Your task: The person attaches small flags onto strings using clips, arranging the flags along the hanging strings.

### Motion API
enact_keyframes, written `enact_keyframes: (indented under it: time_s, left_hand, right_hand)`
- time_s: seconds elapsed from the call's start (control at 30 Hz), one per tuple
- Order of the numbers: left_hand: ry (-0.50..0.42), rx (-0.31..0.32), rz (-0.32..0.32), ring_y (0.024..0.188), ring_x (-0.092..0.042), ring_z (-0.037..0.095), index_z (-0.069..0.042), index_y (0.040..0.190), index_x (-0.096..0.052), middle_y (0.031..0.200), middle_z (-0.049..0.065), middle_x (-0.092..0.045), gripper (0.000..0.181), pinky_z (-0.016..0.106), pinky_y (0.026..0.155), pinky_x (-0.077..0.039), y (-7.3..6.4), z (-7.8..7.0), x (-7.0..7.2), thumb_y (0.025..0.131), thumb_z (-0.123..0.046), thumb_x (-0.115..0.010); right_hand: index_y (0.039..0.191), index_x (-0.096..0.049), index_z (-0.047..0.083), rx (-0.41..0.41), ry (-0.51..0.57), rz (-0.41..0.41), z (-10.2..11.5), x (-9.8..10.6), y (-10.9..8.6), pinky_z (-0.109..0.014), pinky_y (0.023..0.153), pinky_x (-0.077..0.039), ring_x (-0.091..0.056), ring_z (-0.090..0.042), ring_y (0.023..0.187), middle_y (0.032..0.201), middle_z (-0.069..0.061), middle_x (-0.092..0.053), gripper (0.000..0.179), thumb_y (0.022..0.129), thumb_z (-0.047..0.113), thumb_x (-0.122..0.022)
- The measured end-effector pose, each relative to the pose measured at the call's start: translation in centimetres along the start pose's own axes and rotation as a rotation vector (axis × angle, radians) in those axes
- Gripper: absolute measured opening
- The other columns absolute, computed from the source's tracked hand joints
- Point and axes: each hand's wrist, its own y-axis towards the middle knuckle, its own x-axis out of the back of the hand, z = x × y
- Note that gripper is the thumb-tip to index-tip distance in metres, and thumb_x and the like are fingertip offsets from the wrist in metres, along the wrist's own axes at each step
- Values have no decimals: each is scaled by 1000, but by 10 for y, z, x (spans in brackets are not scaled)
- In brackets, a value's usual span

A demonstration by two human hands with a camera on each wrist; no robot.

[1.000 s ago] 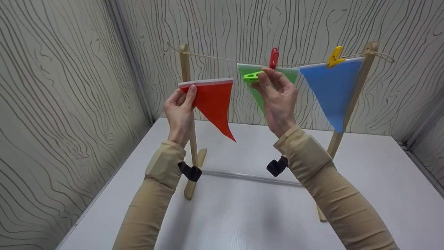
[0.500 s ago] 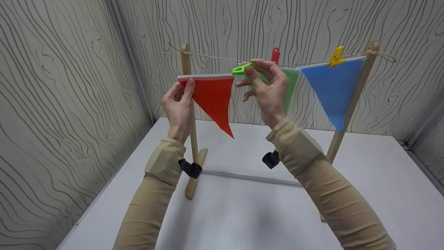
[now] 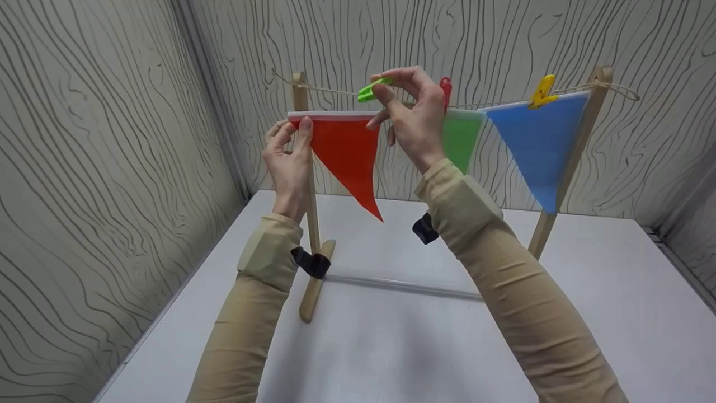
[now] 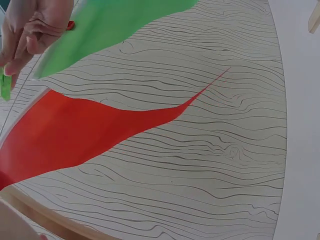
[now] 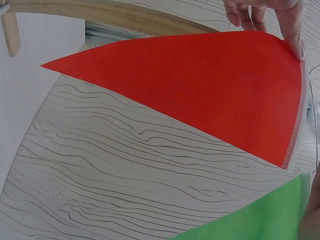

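In the head view my left hand (image 3: 290,162) pinches the upper left corner of a red triangular flag (image 3: 347,148), thumb in front. The flag hangs point down, its white top edge a little below the string (image 3: 330,90). My right hand (image 3: 411,115) pinches a green clothespin (image 3: 373,89) between thumb and fingers, by the string above the flag's right corner. Whether the clothespin touches the string I cannot tell. Behind that hand a green flag (image 3: 463,140) hangs from the string under a red clothespin (image 3: 446,92). The right wrist view shows the red flag (image 5: 200,90) spread flat.
A blue flag (image 3: 540,145) hangs at right under a yellow clothespin (image 3: 542,92). The string runs between a left wooden post (image 3: 313,218) and a right wooden post (image 3: 582,157). A clear rod (image 3: 403,286) lies low between them on the white table (image 3: 358,347).
My right hand has moved left and up with the green clothespin, from before the green flag to the string above the red one. My left hand has raised the red flag slightly.
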Motion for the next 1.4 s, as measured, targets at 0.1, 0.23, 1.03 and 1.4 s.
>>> enact_keyframes:
  time_s: [0.1, 0.23, 1.03, 1.4]
  left_hand:
    - [13, 1, 8, 131, -41, 18, 3, 110, -70, 126, 7, -51, 25, 43, 120, -30, 3, -2, -2, 98, -18, -66]
    - [44, -3, 7, 134, -40, 18, 3, 110, -71, 130, 8, -50, 26, 43, 122, -28, 6, -4, -4, 98, -19, -66]
    - [18, 29, -75, 124, -41, 18, 2, 111, -71, 129, 7, -49, 27, 33, 109, -31, 16, -13, -14, 96, -20, -70]
    - [18, 32, -66, 123, -41, 15, 1, 109, -72, 124, 3, -51, 26, 33, 108, -31, 17, -13, -16, 96, -21, -70]
  right_hand:
    - [116, -59, -4, -6, -58, 16, 3, -1, 6, -19, 41, -42, -63, -10, 51, 114, -19, -72, 27, 92, 6, -70]
    - [114, -61, -2, -5, -125, 25, 6, -3, 13, -20, 46, -48, -55, -7, 48, 108, -15, -72, 26, 92, 8, -70]
    - [111, -66, -1, -12, -467, 187, 20, -19, 29, -28, 108, -46, -69, -23, 105, 112, -16, -73, 21, 94, 11, -69]
    - [116, -67, -1, 8, -554, 284, 19, -20, 27, -30, 111, -45, -67, -23, 111, 114, -15, -73, 24, 94, 9, -68]
